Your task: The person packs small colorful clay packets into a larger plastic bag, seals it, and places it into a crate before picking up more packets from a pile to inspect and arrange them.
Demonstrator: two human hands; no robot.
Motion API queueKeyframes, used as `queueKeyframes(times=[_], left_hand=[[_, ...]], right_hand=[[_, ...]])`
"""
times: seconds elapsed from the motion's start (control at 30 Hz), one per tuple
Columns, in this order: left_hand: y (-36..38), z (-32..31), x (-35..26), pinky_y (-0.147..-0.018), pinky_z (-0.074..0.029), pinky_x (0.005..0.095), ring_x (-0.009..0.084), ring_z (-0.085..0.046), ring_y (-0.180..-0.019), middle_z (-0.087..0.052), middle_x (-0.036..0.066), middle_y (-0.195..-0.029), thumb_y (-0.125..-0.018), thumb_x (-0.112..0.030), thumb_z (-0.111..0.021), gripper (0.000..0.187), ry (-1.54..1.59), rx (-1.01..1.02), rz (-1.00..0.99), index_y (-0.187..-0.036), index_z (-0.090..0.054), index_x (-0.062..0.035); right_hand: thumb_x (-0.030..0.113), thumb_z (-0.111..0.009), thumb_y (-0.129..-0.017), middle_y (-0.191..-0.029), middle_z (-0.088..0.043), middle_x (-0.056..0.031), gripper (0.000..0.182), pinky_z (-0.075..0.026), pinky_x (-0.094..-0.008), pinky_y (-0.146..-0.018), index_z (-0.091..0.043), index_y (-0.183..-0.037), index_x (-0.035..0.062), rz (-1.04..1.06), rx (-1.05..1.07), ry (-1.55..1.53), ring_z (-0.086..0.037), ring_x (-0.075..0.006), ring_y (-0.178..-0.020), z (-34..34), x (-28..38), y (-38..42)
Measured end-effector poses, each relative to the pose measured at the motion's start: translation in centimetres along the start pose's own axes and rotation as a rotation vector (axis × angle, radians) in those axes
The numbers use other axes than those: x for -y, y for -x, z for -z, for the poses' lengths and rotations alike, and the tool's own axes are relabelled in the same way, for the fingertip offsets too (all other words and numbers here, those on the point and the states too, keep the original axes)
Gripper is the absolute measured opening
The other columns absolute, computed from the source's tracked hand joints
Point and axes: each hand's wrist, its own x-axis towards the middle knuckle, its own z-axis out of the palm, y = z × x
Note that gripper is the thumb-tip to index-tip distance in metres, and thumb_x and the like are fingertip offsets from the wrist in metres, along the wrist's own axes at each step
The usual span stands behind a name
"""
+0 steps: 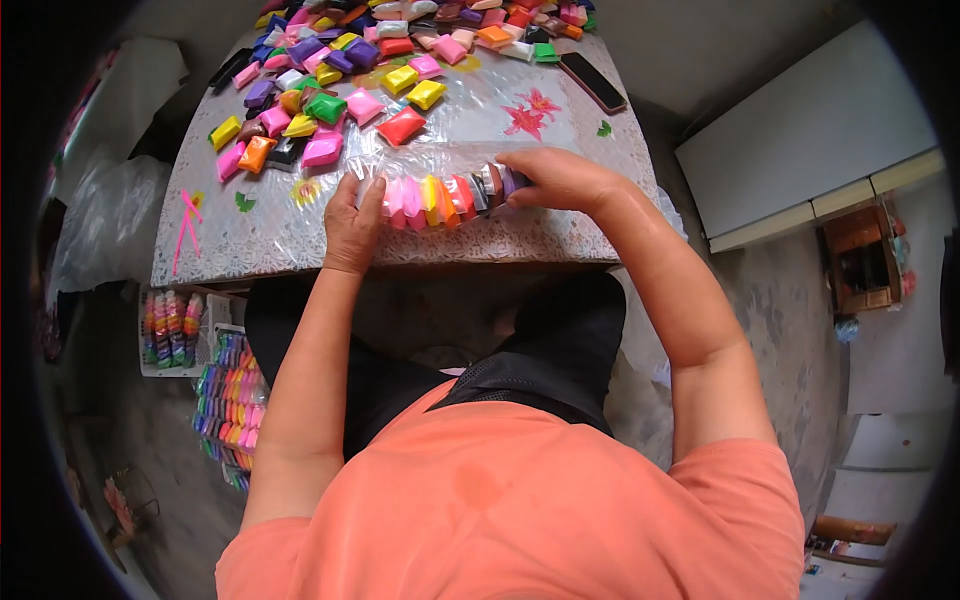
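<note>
Left hand, right hand part-curled, gripping opposite ends of multicoloured row of pillow-shaped plastic packets near lace-patterned bench's front edge; apparently aligning row; next calls for even end pressure

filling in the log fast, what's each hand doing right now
Left hand: closed, holding the pink end of the row of colored packets.
Right hand: closed, holding the row's purple end.

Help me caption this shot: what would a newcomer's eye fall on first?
Probably the heap of bright packets across the far side of the table. Next, the colourful row of packets held between the left hand and right hand, near the table's close edge. The coral shirt, filling much of the bottom of the view, stands out too.
</note>
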Motion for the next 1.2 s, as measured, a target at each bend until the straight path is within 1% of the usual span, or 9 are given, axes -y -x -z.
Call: queueKeyframes(times=[0.17, 0.37, 0.47, 0.57, 0.63, 0.77, 0.97, 1.17, 1.2], left_hand=[[0.2, -0.1, -0.5, -0.06, -0.048, 0.0283, 0.0113, -0.057, -0.068, -0.063, 0.005, -0.079, -0.093, -0.027, -0.063, 0.026, 0.035, -0.001, 0.011, -0.103, -0.063, -0.0032], [0.2, 0.0, -1.0, -0.058, -0.047, 0.0276, 0.0108, -0.056, -0.067, -0.062, 0.005, -0.079, -0.093, -0.027, -0.063, 0.027, 0.071, 0.014, 0.05, -0.105, -0.063, -0.0029], [0.1, -0.1, -0.5, -0.058, -0.047, 0.0297, 0.0128, -0.056, -0.065, -0.061, 0.007, -0.076, -0.093, -0.028, -0.063, 0.026, 0.017, -0.013, -0.01, -0.099, -0.062, -0.0023], [-0.1, -0.1, 0.1, -0.059, -0.047, 0.0319, 0.0153, -0.057, -0.064, -0.06, 0.008, -0.073, -0.092, -0.028, -0.063, 0.027, -0.07, -0.042, -0.06, -0.092, -0.06, -0.0018], [-0.1, 0.3, 0.5, -0.061, -0.047, 0.033, 0.0168, -0.058, -0.066, -0.06, 0.009, -0.073, -0.092, -0.029, -0.064, 0.028, -0.041, 0.023, 0.08, -0.09, -0.059, -0.0015], [0.1, -0.2, -1.3, -0.062, -0.047, 0.0326, 0.016, -0.059, -0.068, -0.06, 0.009, -0.072, -0.092, -0.028, -0.064, 0.028, 0.015, -0.005, 0.024, -0.089, -0.058, -0.0015], [0.1, 0.1, -1.2, -0.064, -0.048, 0.032, 0.0155, -0.059, -0.071, -0.062, 0.009, -0.077, -0.092, -0.027, -0.063, 0.026, -0.023, 0.018, 0.059, -0.094, -0.06, -0.001], [0.0, -0.1, -0.3, -0.073, -0.049, 0.0297, 0.0158, -0.061, -0.081, -0.066, 0.009, -0.09, -0.093, -0.026, -0.061, 0.03, -0.017, 0.003, -0.001, -0.107, -0.063, 0.0005], [0.0, -0.1, -0.7, -0.073, -0.049, 0.0295, 0.0156, -0.061, -0.082, -0.066, 0.009, -0.091, -0.094, -0.026, -0.061, 0.03, 0.001, 0.004, 0.02, -0.107, -0.063, 0.0008]], right_hand=[[0.022, -0.071, -0.079, -0.109, -0.066, -0.0189, 0.037, -0.048, -0.0435, -0.089, -0.062, -0.111, 0.0034, -0.019, 0.022, 0.005, -0.061, -0.0362, -0.106, 0.0, 0.8, 0.0], [0.02, -0.078, -0.074, -0.111, -0.065, -0.0197, 0.06, -0.047, -0.0406, -0.092, -0.055, -0.126, 0.0002, -0.018, 0.084, -0.009, -0.06, -0.0363, -0.107, 0.5, 0.9, 0.0], [0.021, -0.081, -0.07, -0.111, -0.065, -0.0196, 0.066, -0.047, -0.0404, -0.092, -0.054, -0.127, -0.0001, 0.133, -0.145, 0.022, -0.061, -0.0355, -0.107, -0.1, 1.1, 0.0], [0.019, -0.083, -0.067, -0.108, -0.066, -0.0184, 0.065, -0.045, -0.0419, -0.094, -0.056, -0.124, 0.0016, -0.059, 0.046, -0.133, -0.061, -0.0357, -0.106, 0.4, 3.3, -0.3], [0.019, -0.082, -0.068, -0.105, -0.067, -0.0171, 0.06, -0.045, -0.0427, -0.093, -0.057, -0.12, 0.0036, -0.089, 0.054, -0.088, -0.061, -0.0356, -0.104, -0.1, 3.5, -0.5], [0.025, -0.079, -0.07, -0.097, -0.068, -0.0121, 0.043, -0.044, -0.0452, -0.089, -0.06, -0.104, 0.0087, -0.02, -0.059, 0.058, -0.062, -0.0336, -0.101, -2.1, 2.2, -0.9], [0.021, -0.079, -0.072, -0.1, -0.067, -0.0148, 0.055, -0.046, -0.0432, -0.091, -0.059, -0.121, 0.0072, -0.007, -0.026, 0.078, -0.061, -0.0348, -0.103, -2.2, 1.9, -1.0], [0.016, -0.076, -0.08, -0.113, -0.067, -0.0142, 0.054, -0.045, -0.0354, -0.099, -0.058, -0.129, 0.0047, 0.111, -0.48, -0.279, -0.063, -0.0249, -0.107, 0.7, 1.1, 3.1], [0.012, -0.071, -0.084, -0.118, -0.067, -0.0117, 0.039, -0.046, -0.0331, -0.098, -0.063, -0.121, 0.0027, 0.024, -0.533, -0.383, -0.063, -0.0217, -0.108, 1.5, 1.7, 4.6]])
